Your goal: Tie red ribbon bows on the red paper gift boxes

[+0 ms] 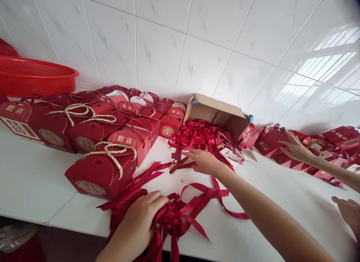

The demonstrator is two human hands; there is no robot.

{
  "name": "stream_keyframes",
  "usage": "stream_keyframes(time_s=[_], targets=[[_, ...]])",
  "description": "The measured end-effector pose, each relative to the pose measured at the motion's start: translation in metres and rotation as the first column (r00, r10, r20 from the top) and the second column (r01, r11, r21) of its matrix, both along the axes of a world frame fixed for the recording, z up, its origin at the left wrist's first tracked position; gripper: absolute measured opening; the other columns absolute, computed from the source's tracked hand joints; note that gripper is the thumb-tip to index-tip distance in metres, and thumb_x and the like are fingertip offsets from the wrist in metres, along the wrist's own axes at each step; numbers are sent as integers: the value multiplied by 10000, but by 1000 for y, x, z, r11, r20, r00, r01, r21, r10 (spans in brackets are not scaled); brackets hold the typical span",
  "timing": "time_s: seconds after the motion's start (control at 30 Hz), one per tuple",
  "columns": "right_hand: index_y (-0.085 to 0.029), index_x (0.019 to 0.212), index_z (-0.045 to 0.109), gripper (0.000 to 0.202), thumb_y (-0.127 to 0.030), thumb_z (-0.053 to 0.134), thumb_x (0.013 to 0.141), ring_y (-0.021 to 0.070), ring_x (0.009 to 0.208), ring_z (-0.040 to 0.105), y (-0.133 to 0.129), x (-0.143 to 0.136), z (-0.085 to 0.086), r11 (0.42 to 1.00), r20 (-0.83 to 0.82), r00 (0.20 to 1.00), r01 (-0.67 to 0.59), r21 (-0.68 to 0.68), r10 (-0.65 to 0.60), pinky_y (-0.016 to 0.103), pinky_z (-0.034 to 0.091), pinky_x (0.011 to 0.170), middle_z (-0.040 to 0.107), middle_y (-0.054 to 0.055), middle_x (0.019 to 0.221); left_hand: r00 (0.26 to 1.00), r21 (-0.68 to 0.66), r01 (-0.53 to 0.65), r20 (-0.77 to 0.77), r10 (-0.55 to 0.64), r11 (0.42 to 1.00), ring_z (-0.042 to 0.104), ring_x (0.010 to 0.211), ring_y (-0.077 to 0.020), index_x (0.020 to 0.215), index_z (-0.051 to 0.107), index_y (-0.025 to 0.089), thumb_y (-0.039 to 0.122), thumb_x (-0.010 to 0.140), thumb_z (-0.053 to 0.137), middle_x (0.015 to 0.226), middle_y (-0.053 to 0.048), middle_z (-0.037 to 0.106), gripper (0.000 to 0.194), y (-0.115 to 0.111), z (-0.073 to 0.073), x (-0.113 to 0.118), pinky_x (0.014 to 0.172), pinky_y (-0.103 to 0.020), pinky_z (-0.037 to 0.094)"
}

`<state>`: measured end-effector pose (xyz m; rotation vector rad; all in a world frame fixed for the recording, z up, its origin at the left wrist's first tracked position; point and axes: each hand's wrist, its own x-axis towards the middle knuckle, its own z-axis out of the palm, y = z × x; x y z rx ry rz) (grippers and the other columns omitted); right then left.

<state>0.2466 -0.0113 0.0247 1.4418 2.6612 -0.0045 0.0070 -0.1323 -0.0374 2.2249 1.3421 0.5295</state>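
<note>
Inside the cardboard box (222, 106), glossy red ribbons (197, 134) spill outward

Ribbon pile (197, 136) between gift boxes (102, 173), left, and paper bags (271, 141), right.

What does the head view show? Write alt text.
Left hand grips a bunch of red ribbons above a white table; right hand reaches toward more ribbons before an open cardboard box. Red boxes stand left; another person's hands show right.

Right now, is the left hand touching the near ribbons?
Touching. The head view shows the left hand with its fingers curled onto the near ribbons, no gap between.
</note>
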Motion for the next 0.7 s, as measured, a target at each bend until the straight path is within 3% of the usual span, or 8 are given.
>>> stream_keyframes(time_s=[0.2,0.4,0.53,0.7], targets=[[-286,1427,372,759,-74,567,725,232,1207,528,40,-26,6,983,84,980,-175,-56,179,271,502,767,449,28,1455,1000,-49,-5,24,6,999,580,989,-213,1055,610,237,-51,545,361,1074,-34,628,636,-1,3,1,849,-329,444],[-215,1375,459,702,-75,637,710,268,1180,546,60,-46,11,967,140,961,-223,-124,239,318,484,848,536,94,1370,1000,-90,-21,3,22,996,581,991,-213,1054,618,242,-46,542,367,1081,-35,627,639,-1,9,2,856,-322,443],[-167,1225,591,517,-91,679,721,263,1116,578,72,-53,14,959,134,960,-222,-178,247,299,473,839,609,116,1254,999,-107,-25,-25,22,994,578,1035,-218,1113,621,224,-52,542,368,1136,-50,624,682,0,11,2,884,-333,448],[-118,899,689,196,-98,716,706,257,838,637,83,-62,14,956,130,966,-191,-221,223,295,467,669,695,117,923,996,-94,-51,-78,44,994,570,1130,-232,1180,627,214,-49,548,391,1244,-70,612,723,1,7,1,970,-352,441]])
